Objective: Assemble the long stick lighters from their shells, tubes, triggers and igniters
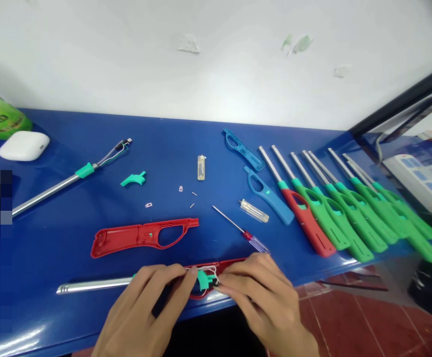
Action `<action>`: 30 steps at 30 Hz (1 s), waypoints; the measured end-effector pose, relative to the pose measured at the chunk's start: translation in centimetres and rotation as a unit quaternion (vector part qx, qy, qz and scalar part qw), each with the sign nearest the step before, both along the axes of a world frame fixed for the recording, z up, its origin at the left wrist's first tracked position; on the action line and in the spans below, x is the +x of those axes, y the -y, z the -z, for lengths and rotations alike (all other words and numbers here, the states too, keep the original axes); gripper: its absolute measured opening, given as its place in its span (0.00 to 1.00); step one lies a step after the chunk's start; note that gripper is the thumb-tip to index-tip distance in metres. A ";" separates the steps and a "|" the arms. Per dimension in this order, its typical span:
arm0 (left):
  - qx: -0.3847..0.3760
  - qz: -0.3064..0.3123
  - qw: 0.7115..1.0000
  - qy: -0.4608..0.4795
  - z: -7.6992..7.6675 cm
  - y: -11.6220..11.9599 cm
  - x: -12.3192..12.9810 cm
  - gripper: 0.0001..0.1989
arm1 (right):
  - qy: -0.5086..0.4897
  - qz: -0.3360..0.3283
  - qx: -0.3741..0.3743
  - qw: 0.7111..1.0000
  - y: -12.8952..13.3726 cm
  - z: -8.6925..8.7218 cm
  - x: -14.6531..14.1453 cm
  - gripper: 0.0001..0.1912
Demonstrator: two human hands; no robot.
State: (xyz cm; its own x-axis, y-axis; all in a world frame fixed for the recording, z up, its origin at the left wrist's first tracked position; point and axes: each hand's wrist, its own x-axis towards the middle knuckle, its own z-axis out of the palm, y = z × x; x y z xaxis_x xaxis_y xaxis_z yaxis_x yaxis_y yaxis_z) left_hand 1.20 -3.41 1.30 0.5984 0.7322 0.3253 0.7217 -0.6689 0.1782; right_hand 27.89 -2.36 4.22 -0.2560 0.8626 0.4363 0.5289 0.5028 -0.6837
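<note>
I am working from far off, through the head camera. The red plastic half shell (234, 262) lies near the front edge of the shiny blue table (178, 198), partly under both hands. A curved green plastic trigger (204, 280) sits in it, with a thin white wire (213, 268) looping beside it.

My left hand (145, 307) is bent over the shell, its fingers near the trigger. My right hand (268, 297) has its fingers close together by the wire. I can't tell just what either one grips.

I think this step is fitting the wire and trigger in place. It would go best with the left hand pressing the shell down softly, so that the long silver metal tube (96, 285) does not tip or turn. The right hand should nudge the wire in little bits and not tug. A wire left over the rim could get pinched, and a hard push might pop the trigger out.
</note>
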 end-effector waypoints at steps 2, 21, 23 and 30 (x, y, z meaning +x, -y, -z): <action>0.020 0.008 0.999 -0.033 0.1 0.1 -0.3 0.26 | 0.004 0.003 0.005 1.000 0.0 0.0 -0.1 0.08; 0.042 0.019 0.998 -0.031 -0.6 0.6 0.8 0.18 | 0.028 0.023 0.013 0.999 -0.3 -1.1 -0.5 0.10; 0.043 0.014 0.999 -0.019 -0.7 0.5 1.1 0.17 | 0.025 0.028 0.015 0.999 -0.2 -1.0 -0.7 0.09; 0.032 0.013 0.999 0.008 -0.8 0.3 1.3 0.16 | 0.004 0.023 0.018 1.000 0.1 0.1 -0.7 0.07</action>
State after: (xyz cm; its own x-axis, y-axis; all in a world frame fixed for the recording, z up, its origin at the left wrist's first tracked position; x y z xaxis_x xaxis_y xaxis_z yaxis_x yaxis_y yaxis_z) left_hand 2.46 -3.69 2.07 0.6107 0.6946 0.3802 0.7018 -0.6972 0.1466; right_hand 27.15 -2.46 4.11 -0.2199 0.8577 0.4648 0.5578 0.5014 -0.6614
